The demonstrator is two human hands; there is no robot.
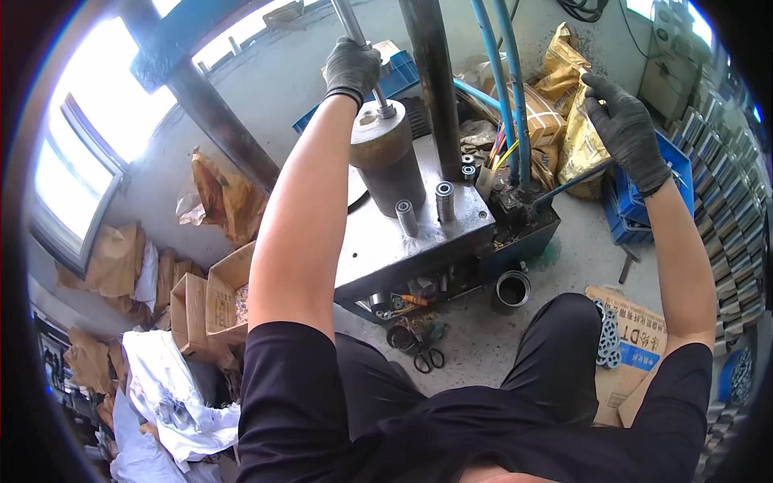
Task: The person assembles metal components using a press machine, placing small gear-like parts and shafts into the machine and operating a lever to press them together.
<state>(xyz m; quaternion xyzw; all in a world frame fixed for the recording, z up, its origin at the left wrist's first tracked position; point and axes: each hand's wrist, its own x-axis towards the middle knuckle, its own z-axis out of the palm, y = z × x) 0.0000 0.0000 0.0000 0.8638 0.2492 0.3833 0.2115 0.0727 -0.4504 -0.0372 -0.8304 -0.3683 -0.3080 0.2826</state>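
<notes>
My left hand (353,71), in a dark grey glove, is wrapped round a shiny metal rod (346,20). The rod's lower part meets a small ringed sleeve on top of a thick steel cylinder (388,165). That cylinder stands on a metal press table (370,262). My right hand (628,133), gloved too, is raised at the right with its fingers apart. A dark lever (576,179) runs up to its edge; whether the palm touches it is hidden. On the table stand a short metal tube (407,219) and a stack of bearings (444,201).
A dark steel column (432,88) and blue hoses (515,88) rise behind the table. Blue crates (632,217) stand at the right, before stacked metal parts (729,209). Scissors (428,359), a metal cup (511,291) and flattened cardboard (632,386) lie low. Cartons (193,322) stand left.
</notes>
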